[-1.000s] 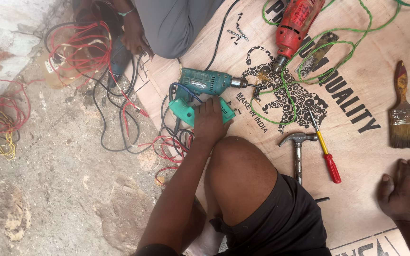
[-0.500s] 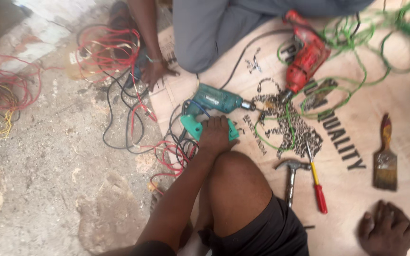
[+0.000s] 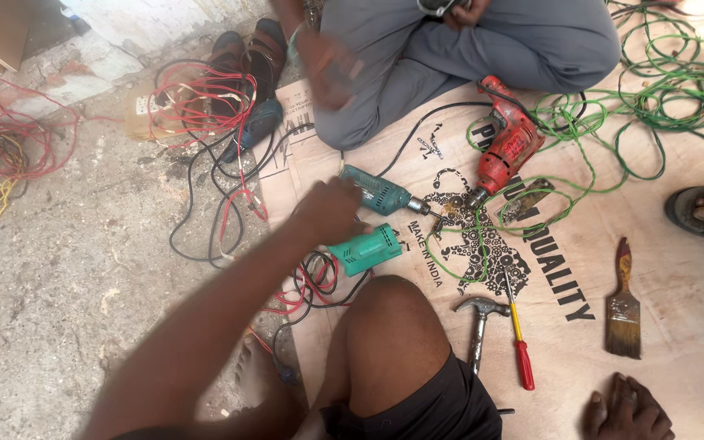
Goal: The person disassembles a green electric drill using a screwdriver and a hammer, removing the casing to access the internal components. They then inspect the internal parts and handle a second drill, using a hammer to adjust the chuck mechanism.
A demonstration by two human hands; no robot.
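A teal power drill (image 3: 382, 195) lies on a printed plywood sheet (image 3: 678, 358), chuck pointing right. A lighter teal part (image 3: 366, 249) lies just below it. My left hand (image 3: 332, 210) reaches in from the lower left and closes around the drill's rear end. My right hand (image 3: 627, 410) rests on the plywood at the bottom right with nothing in it. My bent knee (image 3: 389, 342) sits between the two arms.
Another person in grey trousers (image 3: 466, 49) sits opposite, one blurred hand (image 3: 327, 65) raised. A red drill (image 3: 508, 151), green cable (image 3: 653, 90), hammer (image 3: 480, 322), red-handled screwdriver (image 3: 520, 342) and paintbrush (image 3: 622, 314) lie on the plywood. Red and black wires (image 3: 205, 122) tangle on the concrete.
My left hand has moved from the lighter teal part up to the rear of the drill body. The other person's hand has lifted off the wires. The view has shifted.
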